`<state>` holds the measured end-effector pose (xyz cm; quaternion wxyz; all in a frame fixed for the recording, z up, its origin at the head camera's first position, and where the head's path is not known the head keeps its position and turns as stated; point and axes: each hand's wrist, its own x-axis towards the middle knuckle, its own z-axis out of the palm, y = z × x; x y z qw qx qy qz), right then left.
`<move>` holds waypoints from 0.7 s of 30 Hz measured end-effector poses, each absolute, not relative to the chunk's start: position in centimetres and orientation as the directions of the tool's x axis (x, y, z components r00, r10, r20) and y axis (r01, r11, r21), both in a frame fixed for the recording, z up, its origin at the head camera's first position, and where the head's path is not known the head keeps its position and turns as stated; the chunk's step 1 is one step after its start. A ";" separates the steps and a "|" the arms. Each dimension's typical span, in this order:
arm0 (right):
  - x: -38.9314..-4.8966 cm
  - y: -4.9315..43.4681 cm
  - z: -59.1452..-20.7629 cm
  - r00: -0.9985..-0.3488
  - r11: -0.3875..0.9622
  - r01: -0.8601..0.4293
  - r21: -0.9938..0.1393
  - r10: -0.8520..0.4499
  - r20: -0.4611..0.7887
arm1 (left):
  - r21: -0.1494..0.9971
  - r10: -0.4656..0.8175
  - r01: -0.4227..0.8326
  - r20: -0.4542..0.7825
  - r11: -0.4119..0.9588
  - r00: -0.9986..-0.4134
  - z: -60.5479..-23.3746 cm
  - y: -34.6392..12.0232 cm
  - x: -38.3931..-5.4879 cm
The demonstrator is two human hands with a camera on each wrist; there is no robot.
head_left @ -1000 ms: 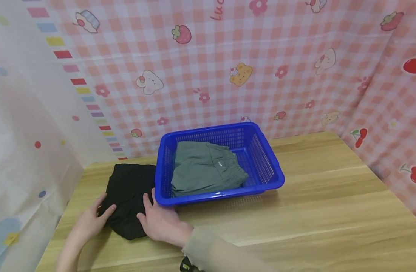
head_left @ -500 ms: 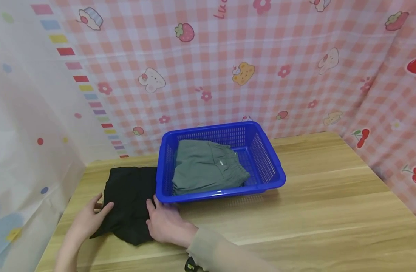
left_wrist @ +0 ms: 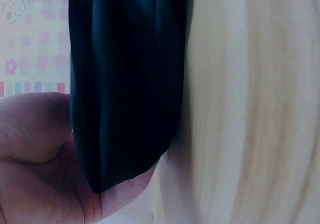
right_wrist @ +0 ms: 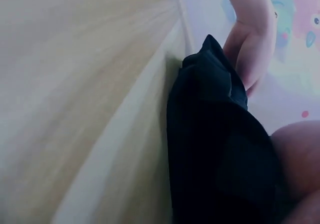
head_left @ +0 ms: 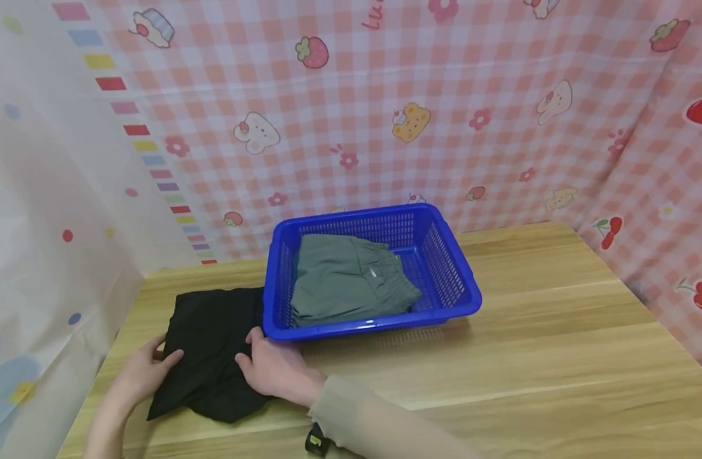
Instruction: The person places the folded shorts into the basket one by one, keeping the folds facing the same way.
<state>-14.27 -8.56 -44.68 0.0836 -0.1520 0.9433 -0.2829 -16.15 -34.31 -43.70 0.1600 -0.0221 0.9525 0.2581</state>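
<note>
A black cloth garment (head_left: 207, 357) lies on the wooden table to the left of the blue basket, its kind not clear. My left hand (head_left: 137, 376) holds its left edge, thumb on top and fingers beneath; the left wrist view shows the black fabric (left_wrist: 125, 84) hanging between thumb and fingers. My right hand (head_left: 277, 368) grips the garment's right side just below the basket's corner, its fingers partly hidden. In the right wrist view the thumb (right_wrist: 300, 154) lies against the dark cloth (right_wrist: 215, 149).
The blue plastic basket (head_left: 373, 326) stands at the table's back, close to the garment. Grey-green folded shorts (head_left: 345, 277) with a gathered waistband lie inside it. Printed pink checked cloth (head_left: 356, 108) hangs behind the table (head_left: 534, 357). A black strap device (head_left: 316, 440) is by the right wrist.
The black garment has come slightly toward the person and spread wider, its lower left corner now pointing out. Both hands have shifted a little downward. The basket stays put.
</note>
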 end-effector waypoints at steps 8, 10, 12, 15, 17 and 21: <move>-14.7 -9.9 -44.2 -0.986 0.819 -0.067 -0.570 -0.142 -0.089 | 0.482 0.042 -0.112 -0.297 0.869 -0.954 -43.4 -34.9 -15.8; -14.8 -10.1 -44.3 -0.987 0.829 -0.042 -0.557 -0.120 -0.105 | 0.474 0.041 -0.115 -0.306 0.873 -0.951 -43.3 -35.0 -15.8; -14.9 -10.2 -44.3 -0.988 0.845 -0.041 -0.533 -0.115 -0.106 | 0.475 0.038 -0.121 -0.312 0.872 -0.949 -43.3 -35.2 -15.7; -15.0 -10.1 -44.5 -0.986 0.865 -0.059 -0.499 -0.128 -0.105 | 0.520 0.042 -0.145 -0.330 0.842 -0.943 -43.3 -35.4 -15.6; -15.0 -10.0 -44.7 -0.984 0.866 -0.078 -0.493 -0.145 -0.100 | 0.541 0.042 -0.157 -0.337 0.826 -0.941 -43.3 -35.5 -15.4; -15.0 -10.0 -44.8 -0.984 0.858 -0.082 -0.507 -0.152 -0.098 | 0.558 0.042 -0.180 -0.361 0.811 -0.931 -43.2 -35.7 -15.2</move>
